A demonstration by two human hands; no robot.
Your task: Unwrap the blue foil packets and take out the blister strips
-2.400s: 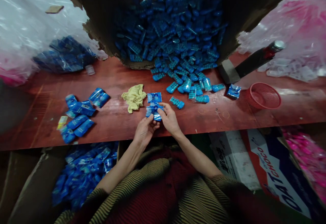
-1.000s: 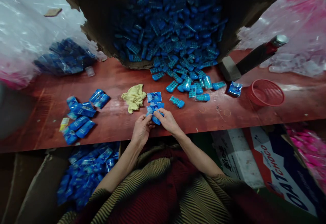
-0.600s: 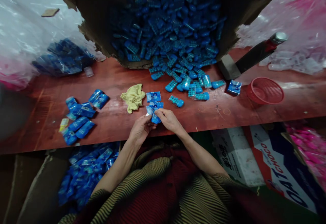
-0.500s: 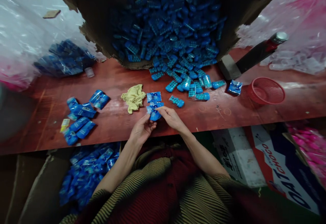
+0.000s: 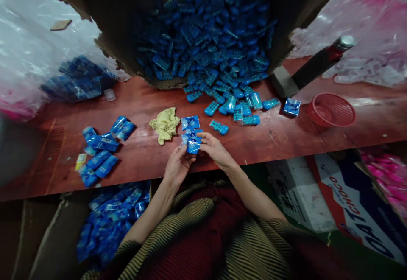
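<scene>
Between my two hands is a small blue printed packet (image 5: 193,145), held over the front part of the table. My left hand (image 5: 178,163) grips its lower left edge, fingers curled. On its right edge, my right hand (image 5: 216,148) pinches it with thumb and fingers. Just beyond the packet lie flat blue printed cards (image 5: 190,122), partly hidden by it. A crumpled yellow cloth (image 5: 165,125) is to their left. Right of the cards lies a clear bottle of blue balls (image 5: 218,127) with a blue cap.
A torn cardboard box (image 5: 117,59) spills many blue bottles (image 5: 219,55) onto the red table (image 5: 140,161). Wrapped blue packs (image 5: 101,142) lie left. A red basket (image 5: 331,110), a small blue box (image 5: 291,107) and a dark flask (image 5: 321,63) stand right. Below are filled cartons.
The blue packet has turned in my hands, its printed face now squarer to view. My right fingers have shifted along its edge. The whole view has moved slightly.
</scene>
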